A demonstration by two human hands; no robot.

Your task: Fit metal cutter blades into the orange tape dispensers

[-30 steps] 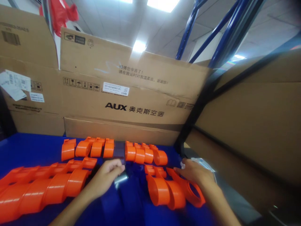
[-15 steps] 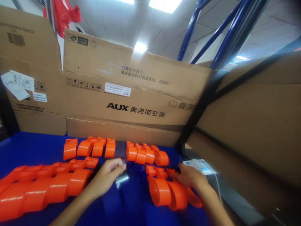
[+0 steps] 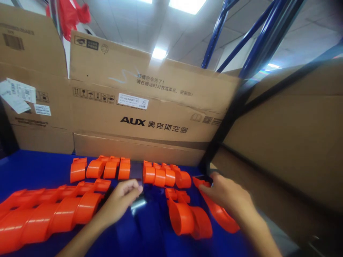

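Note:
My right hand [image 3: 225, 191] grips the upper end of an orange curved plastic part [image 3: 223, 216], apart from the others. To its left stand two similar orange parts [image 3: 182, 217] with rounded bands. My left hand [image 3: 125, 196] is closed with curled fingers at the middle of the blue surface. It is beside a dark flat strip [image 3: 137, 170] and a shiny piece [image 3: 138, 204]; whatever its fingers hold is hidden. Behind the hands runs a row of orange parts [image 3: 160, 175], and a larger overlapping row [image 3: 64, 214] lies at the left.
A blue surface [image 3: 40, 160] carries the parts. Cardboard panels [image 3: 160, 146] stand along the back, and another cardboard sheet [image 3: 289, 135] closes the right side. A dark rack post [image 3: 227, 119] rises at the back right. A red plastic bag [image 3: 72, 16] hangs at upper left.
My right hand has moved right and slightly up with one orange part, separating it from the two beside it. It now covers the white and blue item at the right. My left hand stays put.

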